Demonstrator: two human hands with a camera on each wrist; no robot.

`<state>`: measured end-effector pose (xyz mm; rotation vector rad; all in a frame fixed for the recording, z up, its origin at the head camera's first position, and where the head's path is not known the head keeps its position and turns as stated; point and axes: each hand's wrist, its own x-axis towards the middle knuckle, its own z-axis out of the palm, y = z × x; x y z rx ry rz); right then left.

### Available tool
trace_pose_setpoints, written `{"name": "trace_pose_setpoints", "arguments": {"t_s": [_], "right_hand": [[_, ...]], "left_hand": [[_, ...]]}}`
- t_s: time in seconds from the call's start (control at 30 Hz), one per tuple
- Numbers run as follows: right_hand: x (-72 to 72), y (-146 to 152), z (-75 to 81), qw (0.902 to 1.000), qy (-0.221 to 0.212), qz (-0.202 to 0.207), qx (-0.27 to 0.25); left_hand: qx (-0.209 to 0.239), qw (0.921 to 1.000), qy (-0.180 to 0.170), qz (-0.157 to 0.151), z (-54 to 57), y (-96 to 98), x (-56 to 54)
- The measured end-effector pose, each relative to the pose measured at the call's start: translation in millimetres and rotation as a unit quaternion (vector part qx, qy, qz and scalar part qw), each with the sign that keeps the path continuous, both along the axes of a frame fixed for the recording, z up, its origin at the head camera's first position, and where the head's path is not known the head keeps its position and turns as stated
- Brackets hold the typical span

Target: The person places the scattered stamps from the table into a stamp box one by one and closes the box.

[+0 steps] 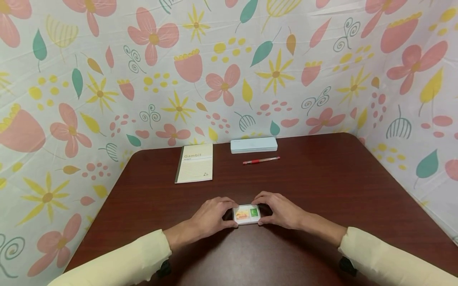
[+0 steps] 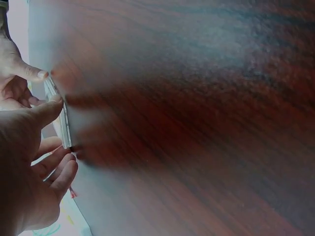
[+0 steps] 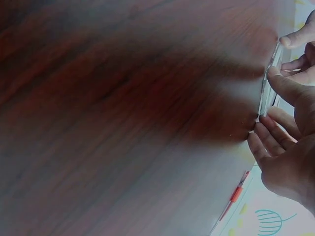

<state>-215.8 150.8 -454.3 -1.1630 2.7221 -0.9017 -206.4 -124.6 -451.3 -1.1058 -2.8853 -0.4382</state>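
Note:
A small flat clear case [image 1: 246,214] with an orange picture and a green square on its top face is held between both hands near the middle of the table. My left hand [image 1: 213,214] grips its left end, thumb at the near corner and fingers at the far one. On the opposite end, my right hand [image 1: 282,210] pinches it in the same way. Both wrist views show the case's thin edge [image 2: 65,125] [image 3: 264,91] side-on at the tabletop; whether it touches the wood I cannot tell.
Behind the hands lies a red pen [image 1: 261,160], with a pale blue pencil case [image 1: 254,145] just beyond it. A cream notebook [image 1: 195,163] rests at the back left of the dark wooden table [image 1: 322,171]. Flower-patterned cloth [image 1: 222,59] rises behind the table.

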Motion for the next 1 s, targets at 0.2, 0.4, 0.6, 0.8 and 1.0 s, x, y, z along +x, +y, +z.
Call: {"name": "trace_pose_setpoints", "arguments": {"t_s": [0.2,0.4,0.6,0.8,1.0], "right_hand": [[0.5,-0.9,0.7,0.9999,-0.011,-0.006,-0.008],[0.9,-3.0,1.5,0.9998,-0.012,-0.015,-0.008],[2.2,-4.9,3.1,0.9996,-0.014,-0.026,0.004],[4.2,-7.2,5.3,0.9995,-0.015,-0.028,0.009],[6.7,-9.7,7.4,0.9992,-0.017,-0.035,0.013]], "left_hand": [[0.026,0.9992,-0.03,0.006,-0.6,0.5,0.6],[0.048,0.9971,-0.056,0.017,0.6,1.2,0.3],[0.051,0.9961,-0.068,0.023,3.2,2.6,-2.5],[0.045,0.9968,-0.063,0.02,4.3,3.4,-3.8],[0.039,0.9973,-0.059,0.02,5.8,4.8,-4.6]]}}
